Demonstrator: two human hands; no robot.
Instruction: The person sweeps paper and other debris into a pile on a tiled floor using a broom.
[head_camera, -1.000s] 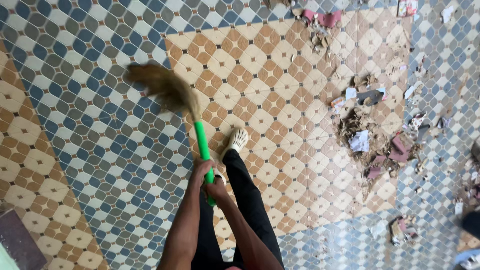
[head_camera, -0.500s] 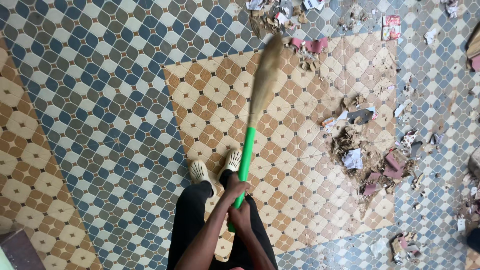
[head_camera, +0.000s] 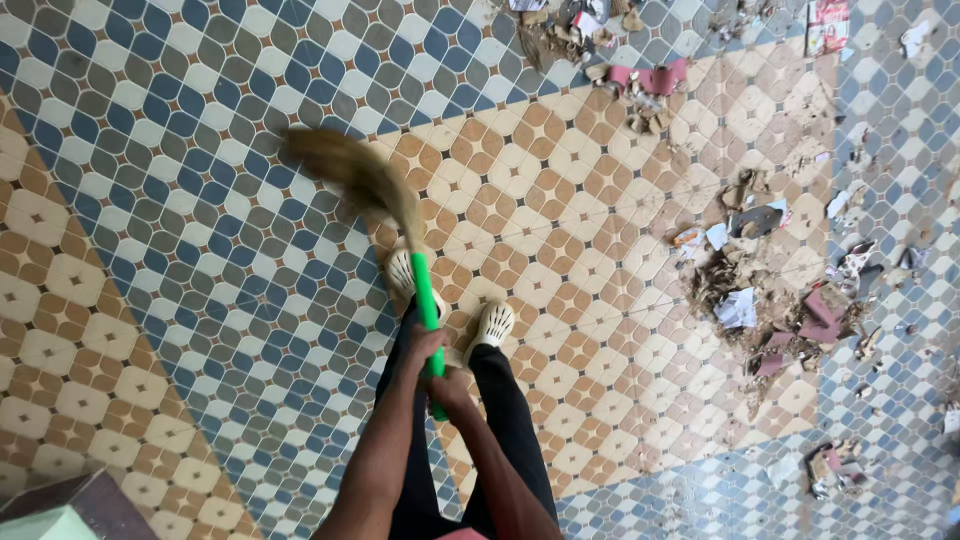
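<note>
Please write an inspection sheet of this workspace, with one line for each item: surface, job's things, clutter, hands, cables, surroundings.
Surface: tiled floor with a blue-grey and a tan-brown pattern.
Job's things: broom with green handle, bristles blurred, pointing up-left over the floor.
Clutter: debris pile of dirt, paper and red scraps on the right; more scraps along the top.
Hands: left hand higher and right hand lower, both closed on the green handle.
Cables: nothing seen.
Surroundings: the person's white shoes and dark trousers; corner of a dark object at bottom left.
</note>
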